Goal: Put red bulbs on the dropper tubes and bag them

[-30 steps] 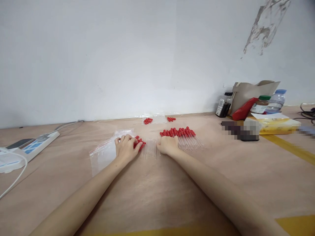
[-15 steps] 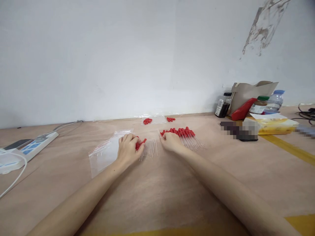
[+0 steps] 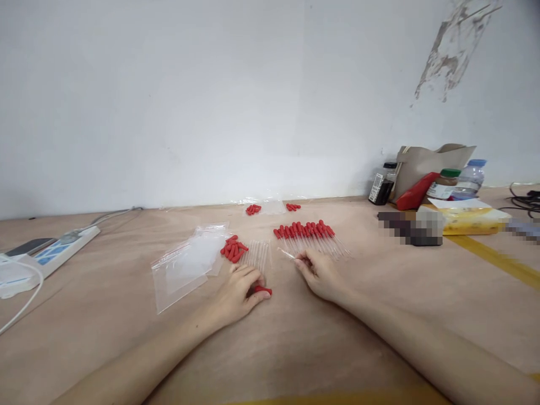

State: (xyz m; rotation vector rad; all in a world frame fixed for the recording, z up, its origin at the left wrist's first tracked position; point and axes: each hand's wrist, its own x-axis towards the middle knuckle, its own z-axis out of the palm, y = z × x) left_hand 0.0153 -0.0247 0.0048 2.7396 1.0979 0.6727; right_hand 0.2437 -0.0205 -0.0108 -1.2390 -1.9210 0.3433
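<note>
My left hand (image 3: 243, 289) is closed round a red rubber bulb (image 3: 264, 291), its end sticking out past the thumb. Between the fingertips of my right hand (image 3: 318, 273) is a thin clear glass tube (image 3: 287, 254), tilted with one end pointing up and left. Beyond the left hand lie a heap of loose red bulbs (image 3: 233, 249) and a row of bare glass tubes (image 3: 258, 254). Beyond my right hand, droppers (image 3: 310, 232) lie side by side, red bulbs on their far ends and clear tubes toward me.
Clear zip bags (image 3: 181, 273) lie flat at the left. Two small groups of red bulbs (image 3: 253, 209) sit near the wall. A power strip (image 3: 63, 253) is far left. Bottles (image 3: 382, 184), a grey bag (image 3: 422, 169) and a yellow pack (image 3: 472, 222) stand at the back right.
My left hand has left the bulb heap with a red bulb and come nearer to me. My right hand has drawn back and right from the dropper row, the tube in its fingers.
</note>
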